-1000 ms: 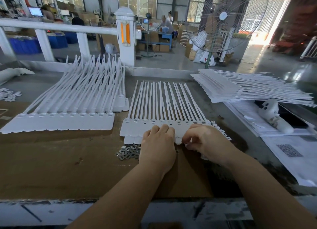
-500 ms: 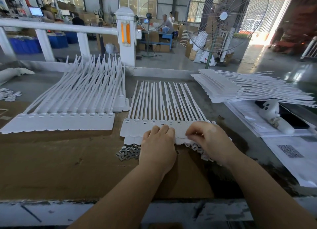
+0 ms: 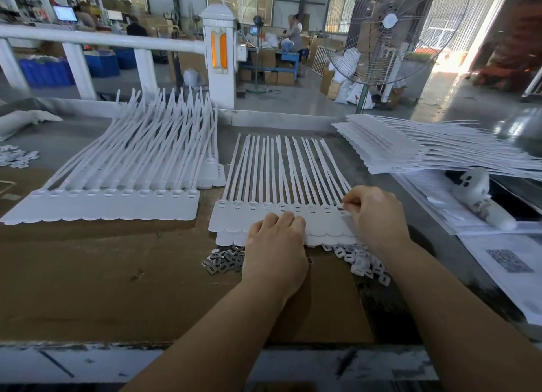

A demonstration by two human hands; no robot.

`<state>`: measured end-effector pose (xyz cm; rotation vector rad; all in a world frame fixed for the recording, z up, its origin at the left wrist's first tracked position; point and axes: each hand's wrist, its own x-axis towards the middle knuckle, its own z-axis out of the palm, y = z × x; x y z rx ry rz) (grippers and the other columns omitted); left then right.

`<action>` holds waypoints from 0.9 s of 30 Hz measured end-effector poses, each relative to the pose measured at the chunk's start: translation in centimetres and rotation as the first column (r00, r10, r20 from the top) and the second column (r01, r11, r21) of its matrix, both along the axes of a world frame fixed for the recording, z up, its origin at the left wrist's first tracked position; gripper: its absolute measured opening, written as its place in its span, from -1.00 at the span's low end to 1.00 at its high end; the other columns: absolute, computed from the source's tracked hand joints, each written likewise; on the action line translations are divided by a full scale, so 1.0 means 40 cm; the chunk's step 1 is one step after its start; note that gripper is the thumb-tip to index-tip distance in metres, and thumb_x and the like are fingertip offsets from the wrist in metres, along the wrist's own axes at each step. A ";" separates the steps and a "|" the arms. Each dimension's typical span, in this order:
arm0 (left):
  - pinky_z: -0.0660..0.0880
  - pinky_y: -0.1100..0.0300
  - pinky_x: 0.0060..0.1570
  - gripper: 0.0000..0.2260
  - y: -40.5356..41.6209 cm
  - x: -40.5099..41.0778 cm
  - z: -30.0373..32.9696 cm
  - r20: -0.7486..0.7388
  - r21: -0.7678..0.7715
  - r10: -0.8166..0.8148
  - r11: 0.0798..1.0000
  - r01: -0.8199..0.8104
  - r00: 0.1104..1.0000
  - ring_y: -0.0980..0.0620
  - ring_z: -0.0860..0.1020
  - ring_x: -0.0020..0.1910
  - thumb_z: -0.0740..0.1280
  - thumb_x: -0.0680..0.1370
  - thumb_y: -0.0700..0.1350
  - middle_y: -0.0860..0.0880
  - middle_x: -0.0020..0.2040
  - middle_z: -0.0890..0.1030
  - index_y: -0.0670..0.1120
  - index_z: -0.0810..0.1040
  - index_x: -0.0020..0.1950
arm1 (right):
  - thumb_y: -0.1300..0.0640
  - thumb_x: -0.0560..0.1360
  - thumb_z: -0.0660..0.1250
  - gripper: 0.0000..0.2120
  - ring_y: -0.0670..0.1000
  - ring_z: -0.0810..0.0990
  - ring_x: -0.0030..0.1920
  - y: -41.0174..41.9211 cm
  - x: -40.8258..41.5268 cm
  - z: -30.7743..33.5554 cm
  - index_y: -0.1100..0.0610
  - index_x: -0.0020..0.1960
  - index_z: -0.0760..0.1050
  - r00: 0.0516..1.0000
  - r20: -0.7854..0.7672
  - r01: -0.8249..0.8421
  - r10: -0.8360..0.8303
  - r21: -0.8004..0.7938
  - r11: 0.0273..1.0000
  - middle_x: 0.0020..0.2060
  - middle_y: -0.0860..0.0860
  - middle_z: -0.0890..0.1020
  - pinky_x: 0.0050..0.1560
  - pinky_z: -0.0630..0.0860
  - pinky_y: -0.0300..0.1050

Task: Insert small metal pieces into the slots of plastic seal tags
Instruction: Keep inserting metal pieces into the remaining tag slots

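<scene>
**Seating a clip at the right end of the row**

At the centre of the frame a strip of seal tags (image 3: 281, 212) lies flat on the table (image 3: 117, 280). The right hand (image 3: 375, 215) pinches something small at the rightmost slot, probably a metal piece, though it is too small to be sure. It should go in square and be pressed fully home, I'd say. The left hand (image 3: 275, 245) lies knuckles up, fingers bent, pressing the strip steady. A pile of metal pieces (image 3: 224, 261) waits just left of that wrist.
</scene>
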<state>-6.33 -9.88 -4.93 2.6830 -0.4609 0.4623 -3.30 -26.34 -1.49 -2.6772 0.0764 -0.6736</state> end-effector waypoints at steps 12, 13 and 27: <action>0.23 0.10 0.16 -0.75 0.005 0.001 0.000 0.002 -0.010 -0.004 1.000 0.004 1.000 0.01 0.33 0.15 0.08 0.57 -0.15 0.05 0.13 0.44 0.00 0.41 0.21 | 0.25 0.52 0.27 -0.84 0.09 0.58 -0.08 0.010 0.027 0.000 0.10 0.03 0.58 0.983 -0.158 0.062 -0.090 -0.174 0.983 -0.09 0.08 0.64 -0.03 0.54 -0.05; 0.23 0.10 0.16 -0.75 0.005 0.001 0.000 0.003 -0.010 -0.003 1.000 0.003 1.000 0.01 0.33 0.15 0.08 0.57 -0.16 0.05 0.13 0.44 0.00 0.41 0.21 | 0.26 0.52 0.26 -0.83 0.09 0.58 -0.08 0.012 0.027 0.000 0.11 0.04 0.57 0.982 -0.165 0.059 -0.092 -0.197 0.979 -0.09 0.08 0.63 -0.03 0.54 -0.05; 0.24 0.09 0.15 -0.78 0.005 -0.006 0.005 -0.021 -0.008 -0.005 1.000 0.005 1.000 0.00 0.33 0.13 0.08 0.57 -0.15 0.05 0.09 0.44 0.00 0.42 0.16 | 0.30 0.52 0.23 -0.84 0.07 0.54 -0.08 0.016 0.016 -0.029 0.18 0.03 0.54 0.996 -0.068 0.043 -0.064 -0.283 0.958 -0.07 0.07 0.60 -0.08 0.46 -0.08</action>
